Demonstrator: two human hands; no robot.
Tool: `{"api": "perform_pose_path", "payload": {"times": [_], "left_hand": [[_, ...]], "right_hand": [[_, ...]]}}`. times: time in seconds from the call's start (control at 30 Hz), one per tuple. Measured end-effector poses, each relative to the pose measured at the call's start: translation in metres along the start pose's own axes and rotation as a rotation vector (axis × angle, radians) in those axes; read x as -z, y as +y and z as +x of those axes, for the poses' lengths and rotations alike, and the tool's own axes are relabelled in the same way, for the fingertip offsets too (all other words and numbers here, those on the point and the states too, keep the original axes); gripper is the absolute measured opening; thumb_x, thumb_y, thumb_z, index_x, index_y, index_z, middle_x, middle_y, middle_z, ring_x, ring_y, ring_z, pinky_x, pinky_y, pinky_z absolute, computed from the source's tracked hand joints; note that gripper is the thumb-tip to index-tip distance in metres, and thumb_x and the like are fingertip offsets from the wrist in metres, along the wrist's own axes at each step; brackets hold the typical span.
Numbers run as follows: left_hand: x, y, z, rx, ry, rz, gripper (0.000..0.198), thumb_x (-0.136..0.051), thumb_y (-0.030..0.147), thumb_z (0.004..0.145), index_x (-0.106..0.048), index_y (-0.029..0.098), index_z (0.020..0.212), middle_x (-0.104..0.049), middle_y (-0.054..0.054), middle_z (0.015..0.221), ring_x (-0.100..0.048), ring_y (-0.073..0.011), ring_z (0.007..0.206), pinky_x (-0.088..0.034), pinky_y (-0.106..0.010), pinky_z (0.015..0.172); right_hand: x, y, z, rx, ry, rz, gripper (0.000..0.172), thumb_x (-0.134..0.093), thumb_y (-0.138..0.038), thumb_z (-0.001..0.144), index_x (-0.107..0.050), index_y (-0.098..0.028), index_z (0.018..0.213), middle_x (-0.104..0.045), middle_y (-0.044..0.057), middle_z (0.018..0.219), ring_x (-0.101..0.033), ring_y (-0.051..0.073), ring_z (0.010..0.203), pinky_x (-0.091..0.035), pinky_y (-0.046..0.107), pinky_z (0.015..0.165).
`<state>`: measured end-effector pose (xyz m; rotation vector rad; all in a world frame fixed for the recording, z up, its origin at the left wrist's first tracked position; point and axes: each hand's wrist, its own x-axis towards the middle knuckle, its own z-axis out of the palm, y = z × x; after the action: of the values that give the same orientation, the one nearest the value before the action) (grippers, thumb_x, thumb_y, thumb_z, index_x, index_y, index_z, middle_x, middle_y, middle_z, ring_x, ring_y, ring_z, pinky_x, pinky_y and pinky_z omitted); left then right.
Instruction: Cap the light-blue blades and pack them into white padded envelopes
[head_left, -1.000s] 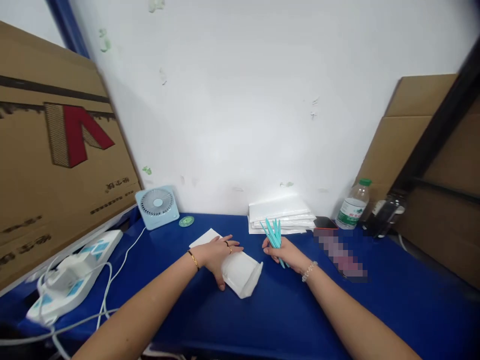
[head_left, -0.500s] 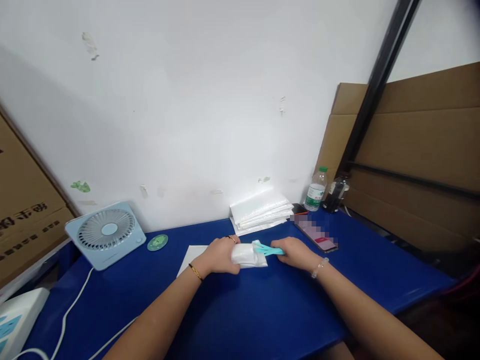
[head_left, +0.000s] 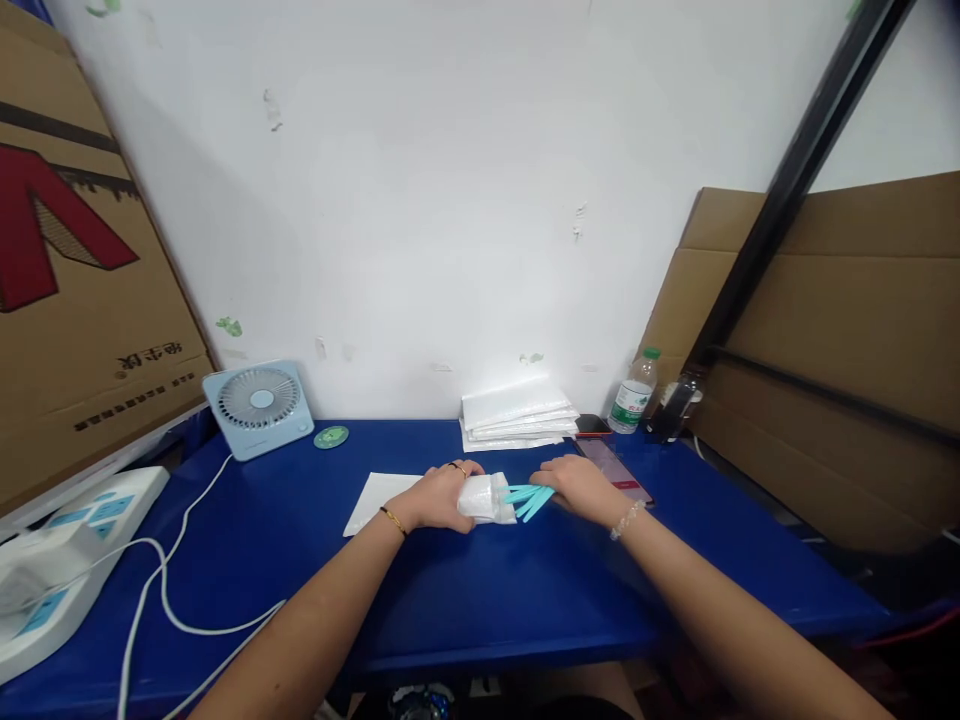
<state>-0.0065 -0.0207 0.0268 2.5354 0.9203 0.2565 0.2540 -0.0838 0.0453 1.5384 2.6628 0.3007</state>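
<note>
A white, semi-clear plastic pouch point(head_left: 484, 497) lies on the blue table, its end facing right. My left hand point(head_left: 442, 497) wraps around the pouch from the left, pressing it down. Several thin turquoise sticks point(head_left: 531, 499) fan out between the pouch and my right hand point(head_left: 576, 487), whose closed fingers grip their right ends. The left tips of the sticks are at the pouch's right end; whether they reach inside I cannot tell. Beneath my left hand, a flat white sheet or bag point(head_left: 379, 495) rests on the table.
Behind my hands is a stack of white padded bags point(head_left: 517, 412). To its right are a phone point(head_left: 619, 470), a clear bottle point(head_left: 634, 392) and a dark bottle point(head_left: 675, 408). Leftward stand a blue fan point(head_left: 261, 408), a green disc point(head_left: 331, 437) and a power strip point(head_left: 82, 560) with white cables.
The head view has shifted, bringing more of the left side and the table's front edge into sight. The turquoise sticks are spread wider, with their ends lower beside the pouch.
</note>
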Motion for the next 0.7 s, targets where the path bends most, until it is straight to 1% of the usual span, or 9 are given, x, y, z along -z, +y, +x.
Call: {"api": "perform_pose_path", "payload": {"times": [0.1,0.23,0.33,0.47,0.53,0.7], "left_hand": [[-0.007,0.005,-0.005,-0.037,0.024,0.016,0.081,-0.073,0.041,0.051,-0.043,0.027,0.125,-0.052,-0.007,0.122,-0.049,-0.0313,0.114,-0.036,-0.040,0.095],[-0.016,0.011,-0.009,-0.067,0.021,0.012,0.092,-0.076,0.042,0.049,-0.036,0.029,0.131,-0.050,-0.007,0.124,-0.045,-0.0318,0.116,-0.033,-0.042,0.097],[-0.021,0.012,-0.009,-0.051,0.016,0.006,0.094,-0.075,0.042,0.049,-0.035,0.029,0.133,-0.049,-0.008,0.126,-0.044,-0.0321,0.118,-0.032,-0.043,0.098],[-0.023,0.007,-0.009,-0.041,0.041,-0.021,0.092,-0.074,0.041,0.051,-0.034,0.029,0.133,-0.047,-0.007,0.130,-0.042,-0.0325,0.120,-0.030,-0.044,0.100],[-0.023,0.005,-0.010,-0.055,0.048,-0.037,0.091,-0.074,0.039,0.052,-0.034,0.029,0.133,-0.048,-0.007,0.130,-0.041,-0.0321,0.121,-0.029,-0.043,0.101],[-0.020,0.000,-0.011,-0.046,0.041,-0.086,0.089,-0.074,0.035,0.053,-0.036,0.027,0.133,-0.047,-0.007,0.130,-0.044,-0.0318,0.119,-0.030,-0.043,0.101]], "right_hand": [[-0.007,0.005,-0.002,0.035,-0.070,0.027,0.013,-0.052,-0.017,0.082,-0.063,-0.021,0.087,-0.067,0.004,0.084,-0.061,0.017,0.075,-0.034,0.024,0.063],[-0.016,-0.001,0.012,0.041,-0.062,-0.043,0.014,-0.052,-0.014,0.081,-0.063,-0.020,0.088,-0.068,0.006,0.083,-0.063,0.019,0.074,-0.036,0.025,0.061],[-0.018,-0.014,0.027,0.046,-0.035,-0.093,0.014,-0.052,-0.013,0.083,-0.063,-0.018,0.089,-0.068,0.007,0.083,-0.064,0.021,0.076,-0.038,0.027,0.064],[-0.020,-0.028,0.038,-0.001,0.007,-0.091,0.017,-0.049,-0.014,0.087,-0.061,-0.018,0.098,-0.068,0.009,0.085,-0.064,0.020,0.076,-0.038,0.028,0.067],[-0.022,-0.028,0.038,-0.010,0.000,-0.085,0.017,-0.050,-0.013,0.086,-0.060,-0.019,0.098,-0.068,0.008,0.086,-0.064,0.020,0.077,-0.038,0.028,0.067],[-0.025,-0.014,0.034,-0.050,-0.027,-0.112,0.014,-0.050,-0.012,0.086,-0.060,-0.017,0.094,-0.068,0.009,0.087,-0.062,0.019,0.081,-0.036,0.028,0.069]]}}
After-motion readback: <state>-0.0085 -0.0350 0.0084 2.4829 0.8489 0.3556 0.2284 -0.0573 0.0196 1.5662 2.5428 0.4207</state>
